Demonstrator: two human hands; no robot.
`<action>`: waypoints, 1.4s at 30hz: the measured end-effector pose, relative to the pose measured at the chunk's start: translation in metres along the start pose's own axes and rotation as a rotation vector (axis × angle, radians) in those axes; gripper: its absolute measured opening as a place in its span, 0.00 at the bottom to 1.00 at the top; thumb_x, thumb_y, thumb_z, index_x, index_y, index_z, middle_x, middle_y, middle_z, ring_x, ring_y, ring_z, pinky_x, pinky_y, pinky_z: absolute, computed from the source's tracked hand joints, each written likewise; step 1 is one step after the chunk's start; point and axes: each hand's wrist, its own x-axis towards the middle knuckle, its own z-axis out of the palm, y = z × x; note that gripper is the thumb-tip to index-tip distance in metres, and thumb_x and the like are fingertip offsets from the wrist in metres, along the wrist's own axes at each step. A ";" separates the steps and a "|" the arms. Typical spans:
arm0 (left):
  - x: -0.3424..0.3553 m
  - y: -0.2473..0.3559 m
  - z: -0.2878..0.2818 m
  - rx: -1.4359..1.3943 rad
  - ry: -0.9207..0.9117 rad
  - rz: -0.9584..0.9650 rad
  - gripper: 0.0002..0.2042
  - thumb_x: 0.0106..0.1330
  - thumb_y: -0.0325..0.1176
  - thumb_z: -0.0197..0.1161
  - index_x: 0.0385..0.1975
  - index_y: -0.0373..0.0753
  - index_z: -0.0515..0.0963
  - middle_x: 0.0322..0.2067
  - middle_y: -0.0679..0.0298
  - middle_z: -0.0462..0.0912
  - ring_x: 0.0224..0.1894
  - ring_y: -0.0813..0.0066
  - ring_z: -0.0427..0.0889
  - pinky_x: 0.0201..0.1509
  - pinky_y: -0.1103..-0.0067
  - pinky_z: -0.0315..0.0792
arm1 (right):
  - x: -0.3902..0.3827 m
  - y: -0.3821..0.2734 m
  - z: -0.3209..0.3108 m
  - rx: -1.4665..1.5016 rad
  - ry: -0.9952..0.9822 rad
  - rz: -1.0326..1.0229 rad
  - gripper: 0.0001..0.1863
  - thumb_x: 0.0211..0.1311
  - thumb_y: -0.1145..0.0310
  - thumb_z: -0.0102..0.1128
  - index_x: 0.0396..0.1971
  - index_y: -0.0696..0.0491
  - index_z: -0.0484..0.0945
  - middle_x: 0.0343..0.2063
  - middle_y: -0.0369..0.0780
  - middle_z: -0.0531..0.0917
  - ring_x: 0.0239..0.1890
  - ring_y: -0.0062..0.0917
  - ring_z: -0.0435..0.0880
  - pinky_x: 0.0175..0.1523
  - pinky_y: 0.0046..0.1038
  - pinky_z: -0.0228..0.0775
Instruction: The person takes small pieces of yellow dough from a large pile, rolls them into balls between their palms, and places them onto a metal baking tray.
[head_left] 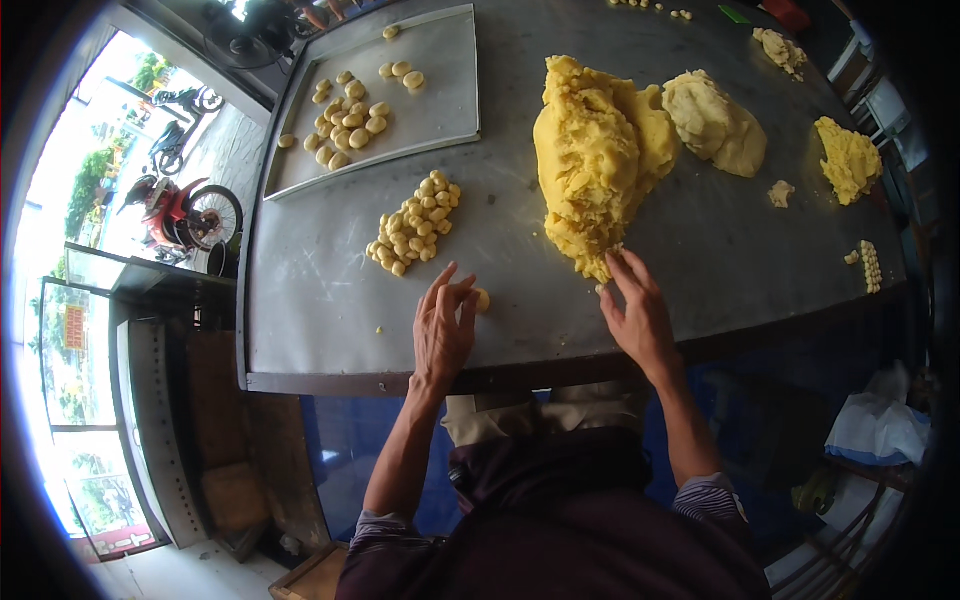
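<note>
A big mound of yellow dough (590, 150) rises from the metal tabletop ahead of me. At its narrow near end, my right hand (637, 310) has thumb and fingertips on either side of the crumbly tip, gripping it. My left hand (443, 325) hovers low over the table with its fingers apart and slightly bent. Beside its thumb lies a small dough ball (483, 300); whether they touch is hard to tell. Just beyond that hand sits a heap of small yellowish balls (415, 225).
A shallow metal tray (440, 110) at the far left holds several larger, flatter balls (350, 120). Right of the mound lie a paler dough lump (715, 125), a yellow lump (848, 160) and rows of tiny pieces (870, 268). The table's front edge (500, 378) runs before my waist.
</note>
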 end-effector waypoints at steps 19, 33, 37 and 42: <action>0.012 0.020 -0.019 0.134 -0.230 0.093 0.14 0.73 0.36 0.59 0.52 0.38 0.79 0.46 0.54 0.81 0.48 0.57 0.79 0.57 0.62 0.69 | 0.004 0.012 0.003 0.110 0.015 0.001 0.21 0.66 0.78 0.62 0.58 0.56 0.79 0.58 0.45 0.73 0.55 0.40 0.80 0.56 0.35 0.76; 0.050 -0.118 -0.057 0.279 0.091 -0.287 0.16 0.62 0.23 0.58 0.50 0.40 0.81 0.50 0.56 0.84 0.54 0.52 0.77 0.58 0.65 0.71 | 0.004 -0.010 0.006 -0.154 -0.086 0.150 0.22 0.64 0.77 0.62 0.59 0.58 0.78 0.59 0.51 0.74 0.59 0.49 0.76 0.64 0.45 0.70; 0.035 -0.118 -0.056 0.194 0.277 -0.499 0.07 0.65 0.25 0.60 0.42 0.37 0.79 0.43 0.51 0.83 0.45 0.51 0.81 0.50 0.64 0.75 | 0.005 0.009 0.011 -0.225 -0.125 0.095 0.22 0.61 0.79 0.63 0.57 0.57 0.80 0.58 0.51 0.74 0.56 0.46 0.78 0.61 0.44 0.72; 0.009 -0.055 -0.053 -0.054 0.135 -0.229 0.12 0.70 0.32 0.62 0.50 0.35 0.81 0.45 0.51 0.84 0.42 0.56 0.85 0.47 0.68 0.78 | 0.022 0.003 -0.028 -0.276 -0.220 0.122 0.22 0.59 0.83 0.62 0.56 0.58 0.81 0.49 0.50 0.78 0.54 0.44 0.79 0.56 0.41 0.75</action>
